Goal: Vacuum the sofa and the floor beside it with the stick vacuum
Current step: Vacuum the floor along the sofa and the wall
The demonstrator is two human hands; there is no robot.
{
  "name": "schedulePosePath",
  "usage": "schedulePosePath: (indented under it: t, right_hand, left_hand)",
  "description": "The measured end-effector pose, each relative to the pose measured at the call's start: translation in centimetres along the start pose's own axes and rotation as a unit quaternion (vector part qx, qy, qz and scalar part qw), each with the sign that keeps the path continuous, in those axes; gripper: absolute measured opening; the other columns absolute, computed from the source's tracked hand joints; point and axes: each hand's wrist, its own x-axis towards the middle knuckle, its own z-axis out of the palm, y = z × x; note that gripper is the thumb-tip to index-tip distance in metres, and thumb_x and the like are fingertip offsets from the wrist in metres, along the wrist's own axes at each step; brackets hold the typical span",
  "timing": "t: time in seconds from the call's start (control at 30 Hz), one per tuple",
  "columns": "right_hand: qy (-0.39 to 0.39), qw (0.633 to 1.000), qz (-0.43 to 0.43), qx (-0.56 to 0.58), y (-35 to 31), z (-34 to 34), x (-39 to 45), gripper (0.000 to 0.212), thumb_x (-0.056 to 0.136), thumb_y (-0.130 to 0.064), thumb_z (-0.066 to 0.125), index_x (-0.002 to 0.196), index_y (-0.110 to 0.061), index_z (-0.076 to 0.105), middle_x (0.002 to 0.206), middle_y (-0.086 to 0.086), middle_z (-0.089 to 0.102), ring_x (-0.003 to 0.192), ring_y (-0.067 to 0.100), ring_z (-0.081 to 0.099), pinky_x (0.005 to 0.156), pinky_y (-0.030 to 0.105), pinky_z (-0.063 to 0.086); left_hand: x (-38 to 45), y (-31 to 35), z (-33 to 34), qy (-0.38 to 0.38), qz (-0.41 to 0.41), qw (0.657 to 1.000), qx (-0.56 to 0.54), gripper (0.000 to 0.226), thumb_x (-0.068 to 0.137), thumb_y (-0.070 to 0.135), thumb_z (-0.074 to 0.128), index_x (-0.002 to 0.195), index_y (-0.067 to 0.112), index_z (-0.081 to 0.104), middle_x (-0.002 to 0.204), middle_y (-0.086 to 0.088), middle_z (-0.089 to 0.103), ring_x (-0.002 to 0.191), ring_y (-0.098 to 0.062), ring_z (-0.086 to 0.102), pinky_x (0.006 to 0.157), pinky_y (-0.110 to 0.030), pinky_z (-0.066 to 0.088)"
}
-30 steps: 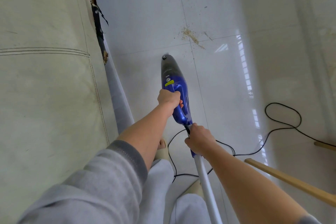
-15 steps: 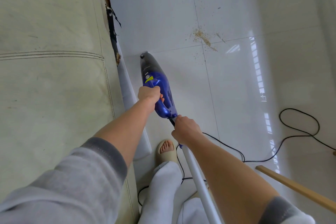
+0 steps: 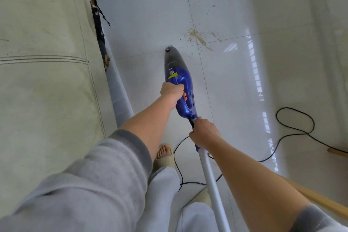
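Both hands [image 3: 172,91] [image 3: 204,133] clamped on stick vacuum [image 3: 178,79]; risk of snagging trailing cord [image 3: 293,133] underfoot, missing crumbs [image 3: 196,36] on floor [image 3: 150,15].

Since half a second ago, the stick vacuum [image 3: 178,83] has been swung away from the sofa [image 3: 47,81] edge and out over the open floor [image 3: 150,15], so that its dark nose is now seen close to the scatter of crumbs [image 3: 196,36], just short of the tile joint. The left hand [image 3: 172,91] and the right hand [image 3: 204,132] have been carried rightward with it, their hold unaltered. The black cord [image 3: 293,124] loop and the wooden pole [image 3: 320,201] have been brought further into the frame on the right. A sandalled foot [image 3: 163,156] is shown below the left forearm.
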Motion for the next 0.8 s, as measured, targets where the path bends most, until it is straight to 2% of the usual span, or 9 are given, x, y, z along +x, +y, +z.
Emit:
schedulePosePath:
  t: [0.07,0.2,0.3,0.4,0.53,0.63,0.8]
  right_hand:
    - [0.001,1.000,0.004,-0.006,0.4,-0.1,0.1,0.021,0.089,-0.008,0.048,0.111,-0.008,0.048,0.077,0.000,0.046,0.075,0.022,0.050,0.049,0.026,0.034]
    - [0.002,1.000,-0.003,-0.030,0.3,-0.3,0.3,0.022,0.088,-0.006,0.048,0.109,-0.009,0.048,0.070,-0.001,0.042,0.070,0.020,0.051,0.054,0.027,0.038]
    - [0.004,0.998,-0.019,-0.051,-0.6,-0.5,0.6,0.021,0.088,-0.006,0.048,0.109,-0.010,0.048,0.071,-0.001,0.044,0.061,0.017,0.049,0.047,0.025,0.034]
    - [0.003,0.996,-0.054,-0.066,-2.5,-0.4,1.1,0.029,0.089,-0.006,0.047,0.117,-0.009,0.050,0.083,0.003,0.052,0.076,0.024,0.060,0.061,0.029,0.047]
    - [-0.004,0.993,-0.088,-0.074,-4.9,0.1,1.5,0.033,0.089,-0.007,0.050,0.122,-0.009,0.050,0.091,0.005,0.057,0.089,0.025,0.066,0.070,0.031,0.052]
    - [-0.003,0.991,-0.104,-0.078,-6.1,0.4,1.5,0.034,0.089,-0.008,0.051,0.123,-0.010,0.050,0.088,0.002,0.053,0.087,0.023,0.063,0.068,0.029,0.049]
    - [-0.007,0.992,-0.098,-0.075,-5.9,0.2,1.0,0.033,0.089,-0.007,0.049,0.121,-0.010,0.052,0.087,0.002,0.053,0.087,0.024,0.065,0.068,0.030,0.050]
  left_hand:
    - [-0.1,0.0,0.4,-0.005,-0.002,1.000,-0.001,0.032,0.088,0.003,0.051,0.118,-0.007,0.057,0.060,-0.007,0.055,0.047,-0.016,0.051,0.039,-0.020,0.045]
    - [0.2,-0.5,-0.2,0.012,-0.008,1.000,-0.012,0.032,0.087,0.006,0.053,0.116,-0.005,0.059,0.061,-0.006,0.057,0.049,-0.015,0.053,0.053,-0.026,0.052]
    - [0.4,-0.9,-1.6,0.042,-0.015,0.999,-0.031,0.028,0.087,0.007,0.052,0.113,-0.004,0.061,0.062,-0.005,0.057,0.049,-0.014,0.053,0.049,-0.023,0.049]
    - [1.0,-0.9,-3.9,0.076,-0.021,0.995,-0.059,0.030,0.087,0.006,0.052,0.114,-0.005,0.060,0.061,-0.006,0.055,0.048,-0.015,0.052,0.049,-0.024,0.047]
    - [1.9,-1.1,-7.0,0.107,-0.032,0.991,-0.072,0.029,0.088,0.006,0.049,0.112,-0.003,0.061,0.058,-0.005,0.053,0.046,-0.016,0.049,0.045,-0.024,0.044]
    - [2.0,-1.2,-8.5,0.112,-0.035,0.991,-0.062,0.013,0.089,0.007,0.048,0.097,0.003,0.058,0.059,-0.005,0.053,0.048,-0.015,0.050,0.046,-0.023,0.044]
    - [1.7,-0.9,-8.4,0.097,-0.033,0.993,-0.059,0.008,0.089,0.005,0.048,0.092,0.002,0.055,0.059,-0.006,0.053,0.049,-0.016,0.050,0.049,-0.024,0.046]
